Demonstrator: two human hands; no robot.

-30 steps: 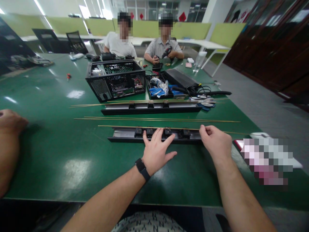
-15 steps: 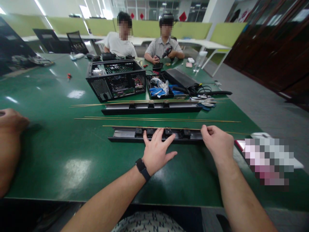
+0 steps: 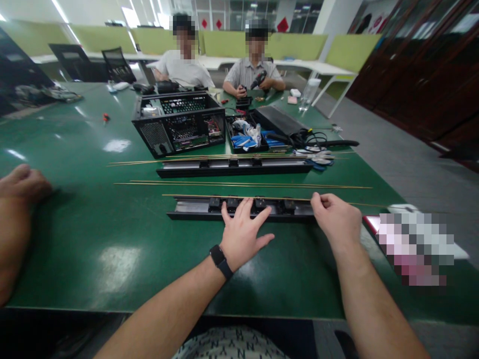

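A long black rail (image 3: 194,209) with several black blocks on it lies across the green table (image 3: 112,239) in front of me. My left hand (image 3: 243,234) rests flat on it, fingers spread, over the middle blocks. At the rail's right end my right hand (image 3: 335,217) pinches a thin brass rod (image 3: 232,197) that runs along the rail's far edge. A black watch sits on my left wrist.
A second black rail (image 3: 234,169) and more brass rods (image 3: 243,185) lie further back. Behind them stand an open computer case (image 3: 177,122) and a tray of parts (image 3: 247,135). Two people sit at the far end. Another person's arm (image 3: 15,214) rests at left.
The brass rod in my right hand has slid a little to the right. The other person's hand at left has shifted slightly. My left hand stays put.
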